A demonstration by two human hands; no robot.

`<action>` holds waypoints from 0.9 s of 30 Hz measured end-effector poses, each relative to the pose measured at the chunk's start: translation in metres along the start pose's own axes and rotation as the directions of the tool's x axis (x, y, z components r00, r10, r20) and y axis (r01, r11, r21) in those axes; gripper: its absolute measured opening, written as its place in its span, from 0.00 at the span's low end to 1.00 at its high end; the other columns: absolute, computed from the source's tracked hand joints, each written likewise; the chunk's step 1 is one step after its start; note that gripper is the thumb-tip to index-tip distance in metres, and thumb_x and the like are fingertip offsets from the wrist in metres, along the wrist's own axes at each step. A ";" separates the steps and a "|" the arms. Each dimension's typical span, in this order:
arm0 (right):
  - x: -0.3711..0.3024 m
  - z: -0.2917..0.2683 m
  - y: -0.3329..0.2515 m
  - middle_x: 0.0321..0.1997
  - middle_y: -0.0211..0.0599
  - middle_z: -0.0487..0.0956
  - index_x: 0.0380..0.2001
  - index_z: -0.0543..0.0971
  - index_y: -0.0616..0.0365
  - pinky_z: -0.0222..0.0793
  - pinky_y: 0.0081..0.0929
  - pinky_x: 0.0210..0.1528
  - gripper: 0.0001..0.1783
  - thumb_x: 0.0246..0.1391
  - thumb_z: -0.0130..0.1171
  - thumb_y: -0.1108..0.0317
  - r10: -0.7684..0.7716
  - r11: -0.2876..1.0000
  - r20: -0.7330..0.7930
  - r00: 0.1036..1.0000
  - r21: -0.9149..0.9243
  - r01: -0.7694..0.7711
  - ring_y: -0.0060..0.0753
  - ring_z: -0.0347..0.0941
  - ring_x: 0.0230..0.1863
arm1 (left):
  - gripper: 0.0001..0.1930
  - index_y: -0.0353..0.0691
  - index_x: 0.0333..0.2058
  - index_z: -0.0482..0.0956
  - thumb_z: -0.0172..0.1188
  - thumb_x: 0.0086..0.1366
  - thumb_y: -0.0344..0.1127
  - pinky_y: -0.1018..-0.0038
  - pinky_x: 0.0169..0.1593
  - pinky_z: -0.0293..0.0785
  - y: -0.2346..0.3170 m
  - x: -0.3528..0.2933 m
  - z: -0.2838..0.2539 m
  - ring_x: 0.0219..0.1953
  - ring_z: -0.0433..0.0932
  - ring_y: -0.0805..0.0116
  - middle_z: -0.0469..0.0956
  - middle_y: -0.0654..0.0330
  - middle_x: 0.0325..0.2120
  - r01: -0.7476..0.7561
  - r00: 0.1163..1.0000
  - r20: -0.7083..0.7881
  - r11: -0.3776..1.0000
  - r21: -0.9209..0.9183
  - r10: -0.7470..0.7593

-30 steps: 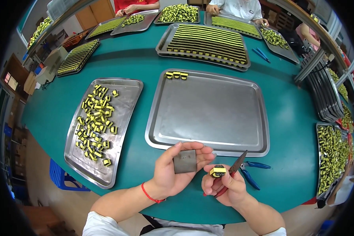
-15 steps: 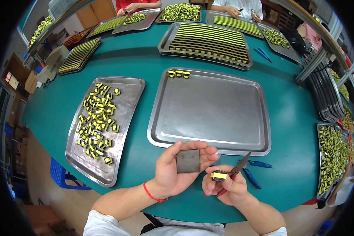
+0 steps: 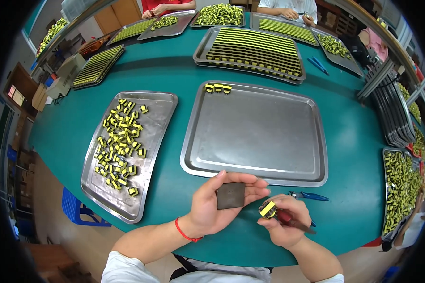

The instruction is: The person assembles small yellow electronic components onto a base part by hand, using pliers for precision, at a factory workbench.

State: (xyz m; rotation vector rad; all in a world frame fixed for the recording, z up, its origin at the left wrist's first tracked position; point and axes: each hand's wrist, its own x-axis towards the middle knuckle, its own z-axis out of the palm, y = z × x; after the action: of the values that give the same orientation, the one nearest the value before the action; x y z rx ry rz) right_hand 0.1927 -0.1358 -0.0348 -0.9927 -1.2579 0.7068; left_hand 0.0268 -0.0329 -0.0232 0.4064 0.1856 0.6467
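Across the palm of my left hand [image 3: 208, 207] lies a dark grey square plate [image 3: 231, 196], with the fingers stretched out beyond it. My right hand [image 3: 288, 221] pinches a small yellow-and-black transformer [image 3: 268, 210] at its fingertips. The same hand also holds a red-handled tool with a dark pointed blade [image 3: 301, 227], its tip to the right; its exact kind is unclear. Three transformers [image 3: 218, 88] stand in a row in the far left corner of the large metal tray [image 3: 255, 137] ahead. Blue-handled pliers [image 3: 315, 196] lie beyond my right hand, which partly hides them.
A metal tray [image 3: 161, 113] at left carries many loose transformers [image 3: 123, 141]. Farther off stands a tray [image 3: 200, 59] of transformers in rows. Another pair of blue pliers [image 3: 318, 65] lies beside it. Stacked trays [image 3: 389, 111] are at right. Two people work across the table.
My right hand has turned, swinging the blade from pointing up and away to pointing right and toward me. The transformer has tilted with it. The plate stays in my left palm.
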 end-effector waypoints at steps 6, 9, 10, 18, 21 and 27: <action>0.005 0.006 -0.004 0.39 0.40 0.71 0.47 0.70 0.58 0.72 0.23 0.31 0.26 0.48 0.73 0.69 -0.331 0.870 0.042 0.943 -0.375 0.322 0.32 0.76 0.31 | 0.27 0.36 0.50 0.79 0.45 0.72 0.54 0.60 0.60 0.65 -0.008 -0.003 -0.003 0.51 0.75 0.55 0.76 0.49 0.49 -0.015 1.000 0.027 0.985 0.169 0.010; 0.004 0.002 -0.004 0.40 0.40 0.68 0.46 0.71 0.58 0.70 0.22 0.29 0.26 0.48 0.74 0.68 -0.314 0.856 0.043 0.948 -0.419 0.303 0.30 0.74 0.29 | 0.23 0.36 0.50 0.78 0.52 0.70 0.51 0.68 0.52 0.69 -0.005 -0.009 -0.002 0.45 0.75 0.63 0.76 0.54 0.45 0.023 0.999 -0.032 0.935 0.354 -0.013; 0.006 0.002 -0.004 0.39 0.40 0.69 0.46 0.71 0.58 0.70 0.22 0.28 0.25 0.48 0.73 0.70 -0.351 0.824 0.055 0.935 -0.456 0.336 0.30 0.73 0.29 | 0.21 0.35 0.50 0.77 0.58 0.69 0.46 0.71 0.48 0.70 -0.005 -0.011 -0.002 0.42 0.74 0.67 0.75 0.56 0.43 0.042 0.998 -0.053 0.882 0.469 -0.019; 0.011 0.007 0.003 0.33 0.37 0.73 0.41 0.78 0.58 0.62 0.21 0.20 0.21 0.40 0.71 0.75 -0.426 0.767 0.019 0.905 -0.523 0.372 0.27 0.69 0.23 | 0.20 0.30 0.50 0.77 0.68 0.59 0.25 0.79 0.38 0.69 -0.016 -0.013 0.009 0.37 0.71 0.74 0.75 0.56 0.41 -0.290 0.951 0.203 0.435 0.852 0.235; 0.010 0.008 0.001 0.33 0.37 0.73 0.42 0.77 0.58 0.61 0.21 0.19 0.21 0.41 0.70 0.76 -0.407 0.783 0.008 0.913 -0.512 0.354 0.26 0.67 0.21 | 0.20 0.28 0.49 0.77 0.68 0.58 0.24 0.79 0.35 0.69 -0.011 -0.011 0.013 0.35 0.72 0.74 0.76 0.55 0.39 -0.306 0.942 0.232 0.332 0.892 0.244; 0.007 0.019 -0.022 0.35 0.43 0.72 0.43 0.67 0.60 0.69 0.26 0.29 0.21 0.43 0.50 0.87 0.125 0.985 -0.164 0.978 0.140 -0.102 0.36 0.72 0.29 | 0.21 0.27 0.48 0.78 0.69 0.54 0.22 0.82 0.27 0.67 0.003 -0.003 0.011 0.30 0.72 0.74 0.78 0.55 0.35 -0.476 0.787 0.445 -0.039 0.879 0.427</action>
State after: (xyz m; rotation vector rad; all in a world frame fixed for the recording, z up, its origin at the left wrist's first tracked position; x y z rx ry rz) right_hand 0.1743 -0.1348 -0.0114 -1.0011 -0.9975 0.7652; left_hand 0.0262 -0.0356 -0.0121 1.9286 0.4614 1.1511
